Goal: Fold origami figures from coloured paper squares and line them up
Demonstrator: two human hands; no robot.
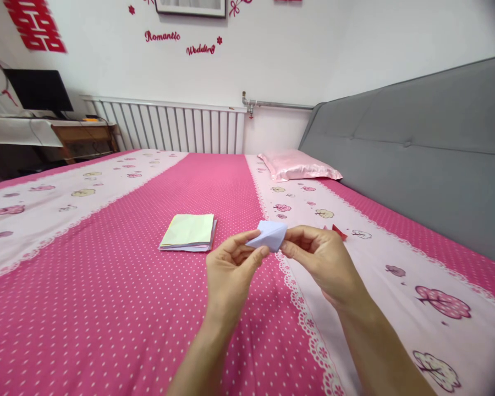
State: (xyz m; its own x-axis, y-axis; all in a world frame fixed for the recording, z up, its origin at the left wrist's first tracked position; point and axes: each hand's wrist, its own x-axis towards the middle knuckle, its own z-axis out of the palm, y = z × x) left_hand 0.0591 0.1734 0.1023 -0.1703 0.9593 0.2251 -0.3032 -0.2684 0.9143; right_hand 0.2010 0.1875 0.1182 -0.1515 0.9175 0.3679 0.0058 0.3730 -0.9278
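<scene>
A small folded piece of light purple paper (271,235) is held up above the bed between both hands. My left hand (233,258) pinches its left side between thumb and fingers. At its right edge, my right hand (319,254) grips a corner with thumb and forefinger. To the left of my hands, a stack of square paper sheets (190,231) lies on the bedspread, pale green on top with purple and other colours beneath. Behind my right hand, a small red folded paper (339,232) shows partly; the hand hides the rest.
The pink dotted bedspread (140,286) spreads under everything. A pink pillow (297,165) lies against the grey headboard (416,137) on the right. A white radiator (181,126) lines the far wall, and a desk with a black monitor (39,91) stands far left.
</scene>
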